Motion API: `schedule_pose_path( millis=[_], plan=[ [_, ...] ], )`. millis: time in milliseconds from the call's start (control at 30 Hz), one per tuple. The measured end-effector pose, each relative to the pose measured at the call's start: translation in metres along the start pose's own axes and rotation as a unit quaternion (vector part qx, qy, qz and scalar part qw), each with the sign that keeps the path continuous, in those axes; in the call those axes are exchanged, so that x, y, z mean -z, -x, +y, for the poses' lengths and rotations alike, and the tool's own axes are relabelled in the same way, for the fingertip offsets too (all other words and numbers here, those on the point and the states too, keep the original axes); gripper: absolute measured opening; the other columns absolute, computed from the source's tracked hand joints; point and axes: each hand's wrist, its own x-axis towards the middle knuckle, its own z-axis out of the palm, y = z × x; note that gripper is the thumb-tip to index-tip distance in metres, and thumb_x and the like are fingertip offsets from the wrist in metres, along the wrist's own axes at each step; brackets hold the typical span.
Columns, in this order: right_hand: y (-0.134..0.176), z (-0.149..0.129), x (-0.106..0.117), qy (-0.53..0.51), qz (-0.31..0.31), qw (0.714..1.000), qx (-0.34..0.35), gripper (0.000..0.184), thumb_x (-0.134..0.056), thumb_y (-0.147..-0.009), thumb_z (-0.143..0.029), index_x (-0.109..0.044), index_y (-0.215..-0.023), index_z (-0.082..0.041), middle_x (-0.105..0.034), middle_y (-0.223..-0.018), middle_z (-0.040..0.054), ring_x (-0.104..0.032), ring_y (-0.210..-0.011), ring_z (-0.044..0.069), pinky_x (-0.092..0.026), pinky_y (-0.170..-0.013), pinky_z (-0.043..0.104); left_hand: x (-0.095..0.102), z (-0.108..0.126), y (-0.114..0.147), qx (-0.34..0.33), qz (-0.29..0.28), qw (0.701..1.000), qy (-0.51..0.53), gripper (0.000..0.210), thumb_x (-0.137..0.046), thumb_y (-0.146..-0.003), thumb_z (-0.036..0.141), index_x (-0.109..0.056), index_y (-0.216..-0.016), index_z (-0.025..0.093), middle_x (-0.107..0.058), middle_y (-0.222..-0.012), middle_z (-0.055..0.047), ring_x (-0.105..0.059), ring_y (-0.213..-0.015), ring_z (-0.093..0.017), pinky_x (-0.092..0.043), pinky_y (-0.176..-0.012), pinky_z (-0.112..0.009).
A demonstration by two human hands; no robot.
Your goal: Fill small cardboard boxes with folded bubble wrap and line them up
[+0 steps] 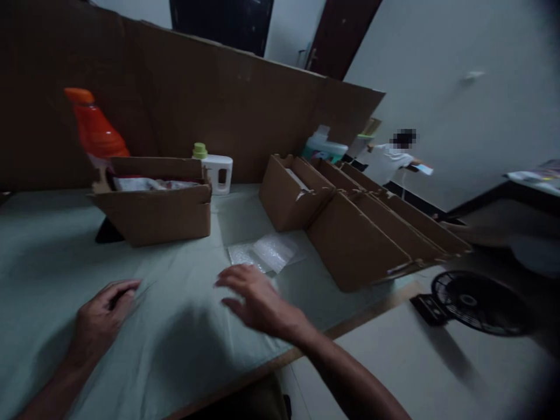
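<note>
My left hand (100,318) is low over the cloth-covered table (184,274), its thumb and fingertips pressed together. A faint thin line shows by the fingertips, but I cannot make out what is between them. My right hand (251,297) reaches in from the lower right with thumb and fingers apart, holding nothing. Just beyond it lie clear bubble wrap pieces (275,251), one overlapping another. An open cardboard box (170,216) with plastic-wrapped contents stands ahead of my left hand.
Several open cardboard boxes (354,245) line the table's right side. Behind stand an orange-red bottle (100,134), a white jug with a green cap (219,172) and a teal bottle (326,149) before a cardboard screen (245,111). A black fan (468,300) and a person (389,160) are at right.
</note>
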Motion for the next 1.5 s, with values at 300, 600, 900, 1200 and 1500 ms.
schedule_pose_path(
  millis=[300, 600, 900, 1200, 1500],
  plan=[
    [-0.021, 0.064, -0.022, 0.183, -0.043, 0.976, -0.108, 0.014, -0.059, -0.094, -0.018, -0.071, -0.088, -0.015, -0.072, -0.100, 0.0116, -0.060, -0.096, 0.023, -0.038, -0.085, 0.036, -0.005, -0.002, -0.002, -0.010, 0.012, 0.999, 0.048, 0.036, -0.055, -0.076, 0.047, -0.072, -0.092, 0.021, -0.074, -0.104, -0.008, -0.066, -0.104, -0.027, -0.049, -0.097, -0.039],
    [-0.048, -0.023, -0.046, 0.101, 0.006, 0.995, -0.018, 0.014, -0.057, -0.098, -0.024, -0.070, -0.096, -0.019, -0.074, -0.101, 0.0043, -0.065, -0.094, 0.018, -0.041, -0.085, 0.030, 0.008, 0.066, 0.031, 0.187, -0.141, 0.909, 0.345, 0.071, -0.074, -0.068, 0.054, -0.054, -0.127, 0.019, -0.072, -0.111, -0.010, -0.069, -0.101, -0.028, -0.055, -0.082, -0.037],
    [-0.051, -0.004, -0.045, -0.027, 0.039, 0.996, -0.077, 0.016, -0.061, -0.093, -0.022, -0.071, -0.105, -0.021, -0.075, -0.104, 0.0045, -0.071, -0.090, 0.016, -0.051, -0.083, 0.027, -0.002, 0.033, 0.022, 0.180, -0.176, 0.927, 0.277, 0.079, -0.068, -0.068, 0.041, -0.038, -0.135, 0.014, -0.063, -0.075, 0.004, -0.054, -0.043, -0.010, -0.041, -0.042, -0.022],
    [-0.056, 0.035, -0.054, 0.080, 0.042, 0.985, -0.145, 0.005, -0.066, -0.083, -0.018, -0.071, -0.084, -0.019, -0.073, -0.110, 0.0108, -0.064, -0.101, 0.026, -0.042, -0.091, 0.038, 0.010, 0.021, 0.015, 0.073, -0.153, 0.978, 0.120, 0.063, -0.050, -0.077, 0.024, -0.043, -0.137, 0.010, -0.047, -0.063, 0.008, -0.042, -0.045, -0.008, -0.035, -0.045, -0.021],
    [-0.047, -0.005, -0.028, -0.015, 0.185, 0.981, -0.059, 0.006, -0.058, -0.091, -0.026, -0.062, -0.090, -0.022, -0.074, -0.100, 0.0062, -0.069, -0.094, 0.022, -0.047, -0.085, 0.035, 0.030, 0.027, 0.045, 0.044, 0.016, 0.990, 0.131, 0.062, -0.062, -0.079, 0.046, -0.052, -0.132, 0.016, -0.063, -0.103, -0.008, -0.061, -0.081, -0.019, -0.051, -0.066, -0.030]
  ],
)
